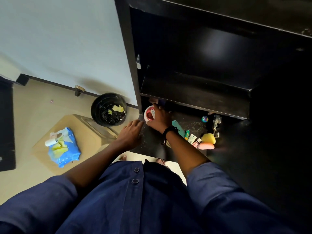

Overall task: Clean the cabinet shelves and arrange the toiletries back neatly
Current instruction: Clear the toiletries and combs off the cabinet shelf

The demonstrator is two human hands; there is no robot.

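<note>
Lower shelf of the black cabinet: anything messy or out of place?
Yes. A green tube, white tube, yellow sponge and pink item lie jumbled near the front edge of the lower shelf, none upright. The right hand grips a red-and-white tub there.

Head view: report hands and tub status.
Right hand grips red-white tub below shelf. Left hand open at ledge edge. Other toiletries lie apart, right.

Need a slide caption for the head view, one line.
Right hand grips a red tub on the low cabinet shelf, left hand flat beside it; toiletries lie to the right.
</note>
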